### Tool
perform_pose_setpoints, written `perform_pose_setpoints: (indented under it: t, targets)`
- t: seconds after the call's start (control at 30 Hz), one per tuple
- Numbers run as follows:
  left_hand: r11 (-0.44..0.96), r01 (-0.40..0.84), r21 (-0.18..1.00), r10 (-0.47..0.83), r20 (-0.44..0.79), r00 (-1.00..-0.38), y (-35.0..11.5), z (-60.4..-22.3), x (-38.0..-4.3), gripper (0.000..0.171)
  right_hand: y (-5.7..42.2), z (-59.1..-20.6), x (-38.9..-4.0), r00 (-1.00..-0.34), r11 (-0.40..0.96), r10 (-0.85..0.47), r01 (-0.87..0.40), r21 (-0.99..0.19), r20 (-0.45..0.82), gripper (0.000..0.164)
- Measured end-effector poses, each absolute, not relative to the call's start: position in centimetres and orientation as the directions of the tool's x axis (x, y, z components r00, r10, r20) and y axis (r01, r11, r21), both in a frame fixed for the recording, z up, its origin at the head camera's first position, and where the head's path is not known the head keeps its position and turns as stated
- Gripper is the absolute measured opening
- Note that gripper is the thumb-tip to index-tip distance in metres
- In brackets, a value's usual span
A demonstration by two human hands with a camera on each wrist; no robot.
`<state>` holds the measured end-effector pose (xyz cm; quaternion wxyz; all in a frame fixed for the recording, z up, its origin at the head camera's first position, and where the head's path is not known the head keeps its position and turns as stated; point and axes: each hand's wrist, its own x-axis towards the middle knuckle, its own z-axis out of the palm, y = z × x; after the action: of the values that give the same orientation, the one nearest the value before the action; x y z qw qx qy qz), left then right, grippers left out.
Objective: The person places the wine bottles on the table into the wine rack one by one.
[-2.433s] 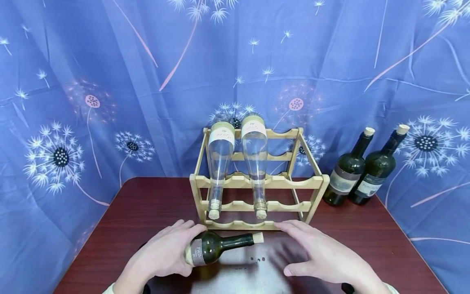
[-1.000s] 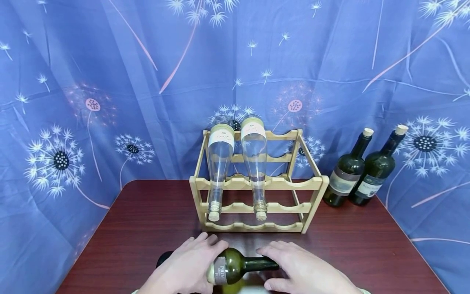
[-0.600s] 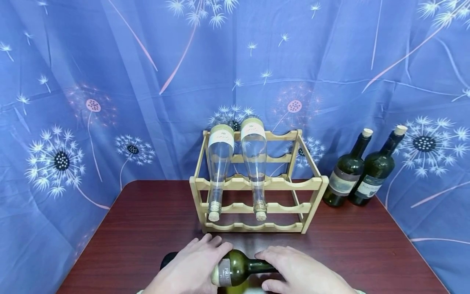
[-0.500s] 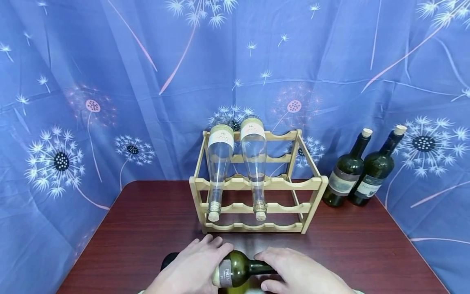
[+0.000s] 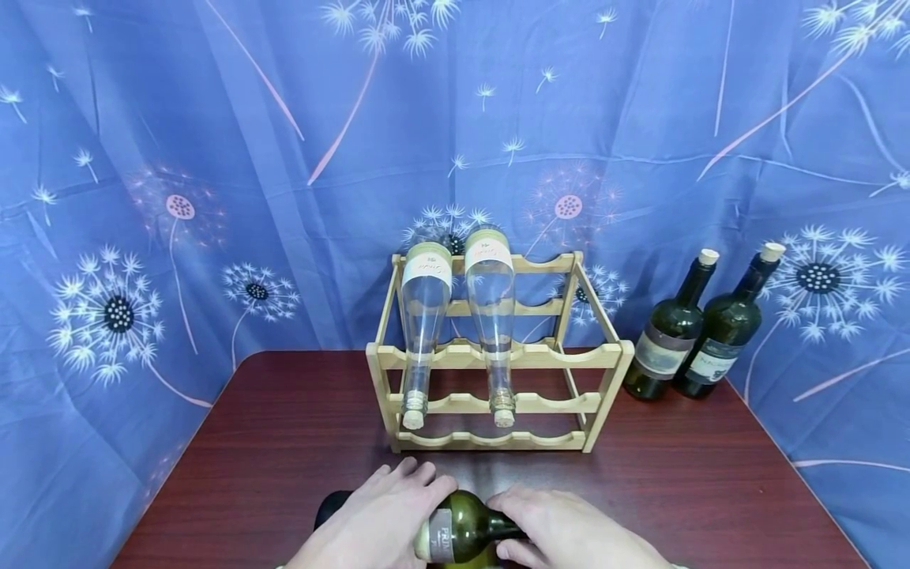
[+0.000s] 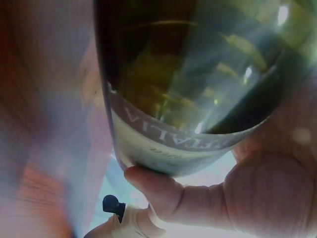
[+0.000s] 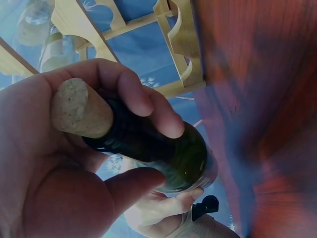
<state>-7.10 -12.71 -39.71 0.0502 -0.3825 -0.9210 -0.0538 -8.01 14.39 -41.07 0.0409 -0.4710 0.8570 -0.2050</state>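
Note:
A dark green corked wine bottle [image 5: 465, 525] lies sideways at the front of the table, its neck pointing right. My left hand [image 5: 387, 514] grips the bottle's body, covering much of its base end; in the left wrist view the thumb presses by the pale label [image 6: 168, 151]. Around the neck curl the fingers of my right hand [image 5: 569, 529], with the thumb on the opposite side. The cork [image 7: 81, 109] shows beside the palm in the right wrist view, but the hand hides it from the head view.
Behind the hands stands a wooden wine rack [image 5: 562, 357] with two clear corked bottles, a left one [image 5: 426, 308] and a right one [image 5: 490, 296], tilted neck-down on its top level. Two dark bottles, one nearer [image 5: 664, 352] and one farther right [image 5: 718, 356], stand upright beside it.
Both hands and the bottle have come nearer the table's front, and the bottle has shifted right. My right hand has gone from spread and apart to closed round the neck.

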Motion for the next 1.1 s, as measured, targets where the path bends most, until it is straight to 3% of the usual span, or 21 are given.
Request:
perform_pose_setpoints:
  t: [0.4,0.6,0.87,1.1]
  targets:
    - [0.713,0.7,0.042,0.689,0.145,-0.71,-12.6,-39.7,-7.0,0.072,13.8,-41.6,-7.6,-0.62,0.583,-0.77,-0.779,-0.228,0.148,0.017]
    - [0.713,0.698,0.074,0.689,0.115,-0.716,-12.7,-39.7,-7.3,0.069,14.0,-41.5,-7.6,-0.578,0.556,-0.782,-0.816,-0.156,0.236,0.02]
    - [0.715,0.687,0.129,0.683,0.083,-0.726,-12.5,-39.7,-7.5,0.065,14.9,-40.9,-8.2,-0.565,0.525,-0.804,-0.821,-0.225,0.185,0.019]
    - [0.726,0.669,0.16,0.67,0.056,-0.74,-12.5,-39.7,-7.5,0.063,15.3,-40.8,-8.3,-0.543,0.513,-0.808,-0.839,-0.178,0.228,0.022]
